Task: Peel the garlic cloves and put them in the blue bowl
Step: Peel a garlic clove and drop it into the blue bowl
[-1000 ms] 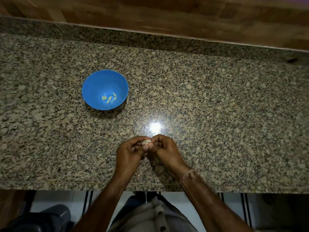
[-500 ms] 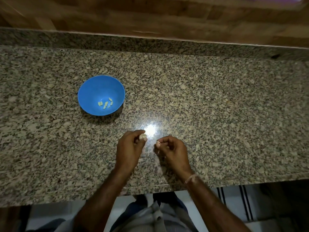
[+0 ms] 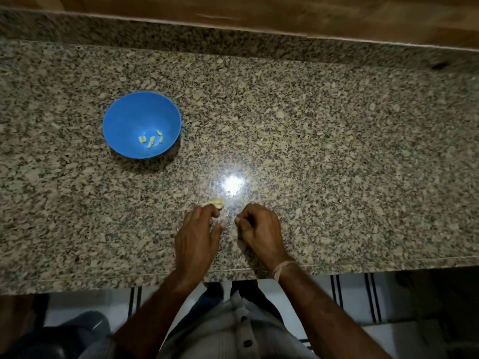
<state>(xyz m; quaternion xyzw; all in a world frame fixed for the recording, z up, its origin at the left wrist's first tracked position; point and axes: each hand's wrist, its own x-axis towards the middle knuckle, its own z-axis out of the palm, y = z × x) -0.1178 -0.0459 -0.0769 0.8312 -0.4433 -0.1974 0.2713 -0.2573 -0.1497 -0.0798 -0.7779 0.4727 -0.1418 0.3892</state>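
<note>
The blue bowl (image 3: pixel 121 125) stands on the granite counter at the left, with several peeled garlic cloves (image 3: pixel 151 141) in its bottom. A pale garlic clove (image 3: pixel 217 202) lies on the counter just past the fingertips of my left hand (image 3: pixel 198 237). That hand's fingers are loosely spread, and its thumb is apart from the clove. My right hand (image 3: pixel 259 229) is beside it with the fingers curled. Its thumb and forefinger pinch a tiny pale bit that looks like garlic skin (image 3: pixel 237 218).
A bright lamp reflection (image 3: pixel 232 184) glares on the counter (image 3: pixel 337 151) just beyond my hands. A raised granite ledge (image 3: pixel 233 40) and a wooden wall run along the back. The counter's front edge is under my wrists, with my body and the floor below.
My hands have drawn apart. The clove that both hands held a second ago has left the pinch of my left thumb and forefinger and now lies at that hand's fingertips.
</note>
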